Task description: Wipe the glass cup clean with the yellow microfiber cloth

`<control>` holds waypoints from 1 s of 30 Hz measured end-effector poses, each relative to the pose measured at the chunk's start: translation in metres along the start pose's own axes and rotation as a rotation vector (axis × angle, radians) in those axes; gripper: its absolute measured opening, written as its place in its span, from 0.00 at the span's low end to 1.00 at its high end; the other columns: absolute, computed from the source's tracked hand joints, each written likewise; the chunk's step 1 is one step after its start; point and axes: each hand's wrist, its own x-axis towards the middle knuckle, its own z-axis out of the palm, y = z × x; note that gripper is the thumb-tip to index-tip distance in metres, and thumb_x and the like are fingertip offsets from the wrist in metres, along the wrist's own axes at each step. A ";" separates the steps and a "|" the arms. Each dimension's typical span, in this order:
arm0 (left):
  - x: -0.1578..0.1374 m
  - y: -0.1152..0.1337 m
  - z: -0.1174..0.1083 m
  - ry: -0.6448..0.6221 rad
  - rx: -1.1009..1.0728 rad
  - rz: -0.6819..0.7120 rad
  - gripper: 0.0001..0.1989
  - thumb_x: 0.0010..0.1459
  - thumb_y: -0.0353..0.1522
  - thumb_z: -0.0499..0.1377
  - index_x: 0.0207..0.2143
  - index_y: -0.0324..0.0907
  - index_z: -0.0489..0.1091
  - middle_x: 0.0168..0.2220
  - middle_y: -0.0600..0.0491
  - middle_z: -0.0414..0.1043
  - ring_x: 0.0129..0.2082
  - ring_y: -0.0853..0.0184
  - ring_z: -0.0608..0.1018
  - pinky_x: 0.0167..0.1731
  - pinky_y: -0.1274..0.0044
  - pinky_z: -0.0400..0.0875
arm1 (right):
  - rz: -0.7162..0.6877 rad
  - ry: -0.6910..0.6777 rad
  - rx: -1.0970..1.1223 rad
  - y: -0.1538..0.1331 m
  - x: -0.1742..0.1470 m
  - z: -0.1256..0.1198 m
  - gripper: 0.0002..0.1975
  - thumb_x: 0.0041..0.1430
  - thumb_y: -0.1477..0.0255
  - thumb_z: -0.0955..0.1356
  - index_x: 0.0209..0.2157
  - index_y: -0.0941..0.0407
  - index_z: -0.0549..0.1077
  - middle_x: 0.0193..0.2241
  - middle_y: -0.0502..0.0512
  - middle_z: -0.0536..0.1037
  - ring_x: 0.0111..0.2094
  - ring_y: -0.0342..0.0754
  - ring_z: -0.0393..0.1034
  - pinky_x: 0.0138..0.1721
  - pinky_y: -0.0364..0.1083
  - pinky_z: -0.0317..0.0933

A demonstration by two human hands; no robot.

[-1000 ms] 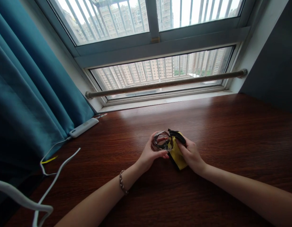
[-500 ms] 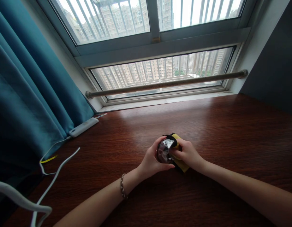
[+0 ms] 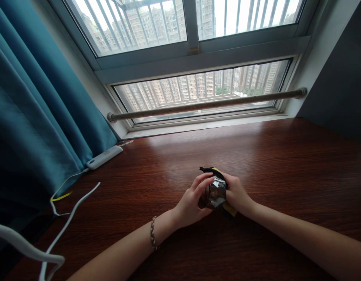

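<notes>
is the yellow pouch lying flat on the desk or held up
Held up: the yellow pouch is gripped between the left hand and right hand, with a clear packet against it.

Tabletop (image 3: 285,164): dark reddish-brown wood grain, glossy, extending from the window sill toward the camera. A white power strip (image 3: 104,157) lies flat at the far left edge, beside the curtain. White cables (image 3: 76,205) trail across the near left corner, one marked with a yellow band.

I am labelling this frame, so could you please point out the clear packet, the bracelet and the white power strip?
clear packet (image 3: 216,194), head view, its crinkled front.
bracelet (image 3: 152,233), head view, the band on the wrist.
white power strip (image 3: 104,157), head view, middle of its top.
</notes>
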 end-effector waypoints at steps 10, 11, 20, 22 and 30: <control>-0.005 0.002 -0.002 -0.017 -0.049 -0.066 0.44 0.43 0.33 0.67 0.59 0.53 0.47 0.59 0.44 0.51 0.48 0.58 0.72 0.33 0.77 0.74 | -0.005 -0.072 0.107 -0.002 0.001 0.000 0.06 0.49 0.77 0.67 0.32 0.61 0.72 0.28 0.50 0.72 0.30 0.43 0.63 0.31 0.40 0.57; -0.005 0.003 -0.002 -0.011 -0.067 -0.086 0.44 0.42 0.33 0.67 0.59 0.53 0.47 0.58 0.44 0.52 0.47 0.58 0.72 0.33 0.78 0.74 | -0.005 -0.069 0.080 -0.002 0.000 0.000 0.05 0.50 0.77 0.66 0.31 0.61 0.72 0.27 0.50 0.72 0.29 0.43 0.63 0.30 0.40 0.57; -0.003 0.005 -0.003 -0.021 -0.179 -0.024 0.49 0.38 0.34 0.70 0.59 0.54 0.46 0.59 0.44 0.50 0.57 0.53 0.62 0.38 0.77 0.75 | -0.050 -0.097 0.014 -0.005 -0.002 0.000 0.09 0.51 0.76 0.66 0.36 0.60 0.73 0.31 0.49 0.74 0.32 0.44 0.67 0.34 0.40 0.57; -0.004 0.003 -0.004 -0.026 -0.142 0.000 0.51 0.38 0.35 0.70 0.60 0.54 0.45 0.61 0.43 0.48 0.59 0.51 0.60 0.38 0.76 0.75 | -0.058 -0.127 0.087 -0.005 -0.001 0.000 0.13 0.50 0.77 0.67 0.40 0.59 0.72 0.33 0.50 0.74 0.34 0.44 0.67 0.36 0.41 0.58; -0.005 0.004 -0.004 -0.067 -0.267 -0.149 0.53 0.39 0.34 0.70 0.62 0.55 0.41 0.62 0.41 0.47 0.47 0.57 0.73 0.33 0.78 0.75 | -0.005 -0.078 0.100 -0.006 -0.001 0.001 0.07 0.50 0.77 0.66 0.33 0.60 0.73 0.29 0.49 0.73 0.30 0.42 0.65 0.33 0.40 0.58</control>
